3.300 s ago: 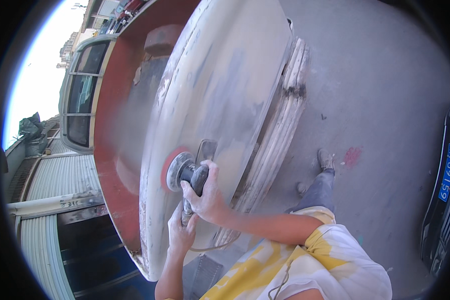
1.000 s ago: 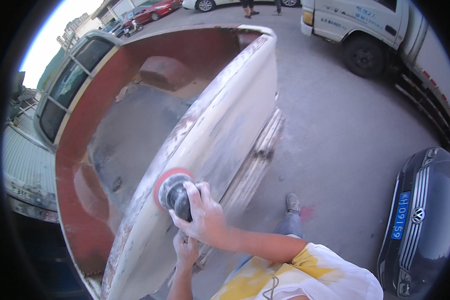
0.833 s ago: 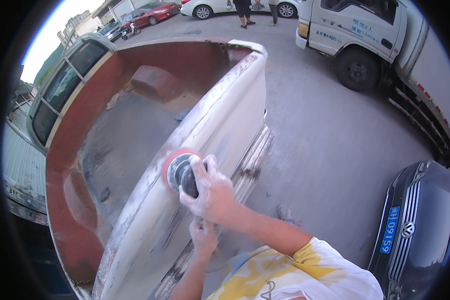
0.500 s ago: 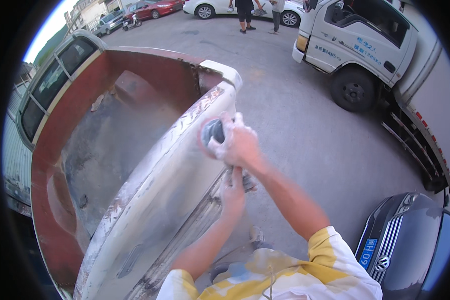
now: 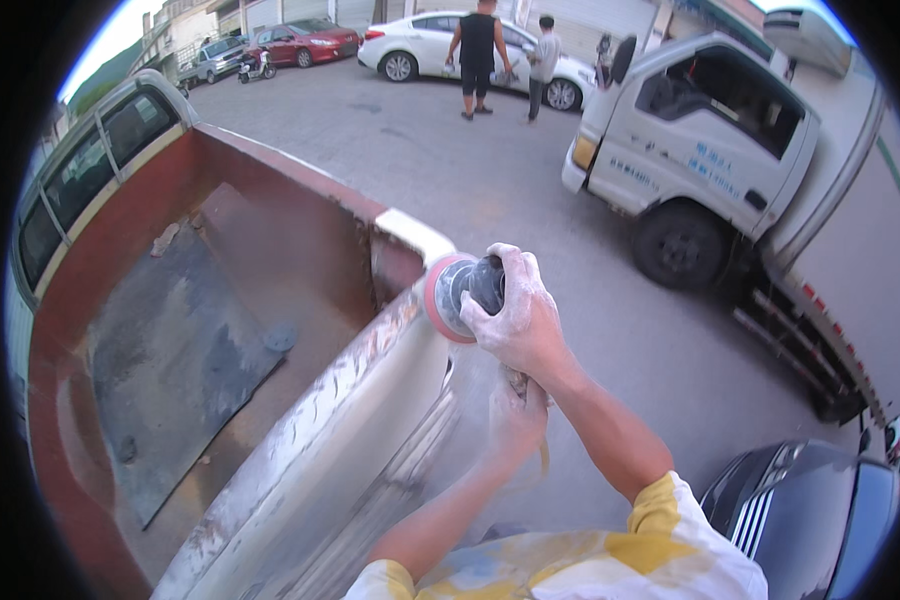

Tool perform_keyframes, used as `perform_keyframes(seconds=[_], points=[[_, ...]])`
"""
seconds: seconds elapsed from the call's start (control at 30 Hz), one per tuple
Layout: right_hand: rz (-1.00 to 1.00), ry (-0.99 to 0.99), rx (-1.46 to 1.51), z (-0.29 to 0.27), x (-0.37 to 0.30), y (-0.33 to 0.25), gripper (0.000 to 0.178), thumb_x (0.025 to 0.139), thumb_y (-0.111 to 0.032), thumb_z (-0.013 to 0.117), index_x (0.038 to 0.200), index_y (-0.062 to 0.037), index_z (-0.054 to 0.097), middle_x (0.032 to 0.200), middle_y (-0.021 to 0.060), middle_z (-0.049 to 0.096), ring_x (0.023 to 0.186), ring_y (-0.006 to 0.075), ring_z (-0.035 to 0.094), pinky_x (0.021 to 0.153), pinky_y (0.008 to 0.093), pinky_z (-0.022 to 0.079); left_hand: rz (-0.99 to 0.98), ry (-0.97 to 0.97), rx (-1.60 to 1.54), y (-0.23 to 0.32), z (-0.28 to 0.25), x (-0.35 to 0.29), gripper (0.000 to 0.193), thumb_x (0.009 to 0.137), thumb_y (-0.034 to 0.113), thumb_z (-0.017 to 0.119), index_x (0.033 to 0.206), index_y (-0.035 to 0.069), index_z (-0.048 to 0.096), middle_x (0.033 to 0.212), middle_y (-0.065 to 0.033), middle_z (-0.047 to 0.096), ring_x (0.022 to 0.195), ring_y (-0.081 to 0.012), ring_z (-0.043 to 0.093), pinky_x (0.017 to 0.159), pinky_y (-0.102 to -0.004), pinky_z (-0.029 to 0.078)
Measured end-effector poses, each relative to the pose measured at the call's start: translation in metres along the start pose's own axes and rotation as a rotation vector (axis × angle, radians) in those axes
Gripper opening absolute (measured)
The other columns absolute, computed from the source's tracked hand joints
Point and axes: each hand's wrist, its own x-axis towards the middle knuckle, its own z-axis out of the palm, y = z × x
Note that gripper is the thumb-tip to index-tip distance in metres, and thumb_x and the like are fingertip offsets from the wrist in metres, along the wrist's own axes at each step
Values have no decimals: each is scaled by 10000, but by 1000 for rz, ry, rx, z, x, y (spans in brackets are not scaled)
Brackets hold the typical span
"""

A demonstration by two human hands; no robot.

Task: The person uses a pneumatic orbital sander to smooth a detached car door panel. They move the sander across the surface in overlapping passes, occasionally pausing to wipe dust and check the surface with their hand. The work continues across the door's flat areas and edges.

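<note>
A dark sander [image 5: 484, 284] with a round pinkish-red pad [image 5: 440, 302] is held at the rear corner of a pickup truck's white side panel [image 5: 355, 425]. My right hand [image 5: 525, 318], coated in white dust, is closed around the sander's body. Below it, my left hand [image 5: 515, 418] grips the lower, handle-like end of the same tool; its fingers are partly hidden. The pad stands on edge and appears to meet the corner of the panel. Along the panel's top rail [image 5: 315, 405], the paint is scraped and patchy.
Inside the reddish truck bed [image 5: 300, 235] lies a dark sheet [image 5: 175, 360]. A white box truck [image 5: 705, 150] stands to the right, with a dark car [image 5: 800, 520] at lower right. Two people [image 5: 478, 50] stand by a white car [image 5: 425, 45] at the back.
Both hands have carried the sander rightward along the side panel to its rear corner. The head view has tilted up, showing more of the people and vehicles behind.
</note>
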Motion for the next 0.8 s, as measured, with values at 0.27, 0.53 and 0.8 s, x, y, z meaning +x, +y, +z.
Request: perform_keyframes(seconds=[0.27,0.53,0.8], points=[[-142,-503,-355,11,92,-3,584,846,-380,681,1302,-61,507,1164,265,576,1002,468,658,894,490,540,-308,-102,-378,34,-1,77,386,1020,164,469,1340,-51,448,1258,-249,542,1102,-374,580,928,-474,482],[-420,-707,-359,23,168,34,548,874,-382,682,1290,-53,545,1126,295,617,1012,457,660,899,465,540,-305,317,-556,10,66,151,398,1002,236,531,1220,-79,421,967,-205,681,780,-294,725,711,-403,531],[-584,-782,-350,43,200,39,524,875,-374,682,1270,-50,565,1103,273,661,1006,423,670,884,452,538,-405,468,-763,29,68,186,442,1004,242,526,1221,-114,379,934,-196,650,739,-260,736,607,-328,555]])
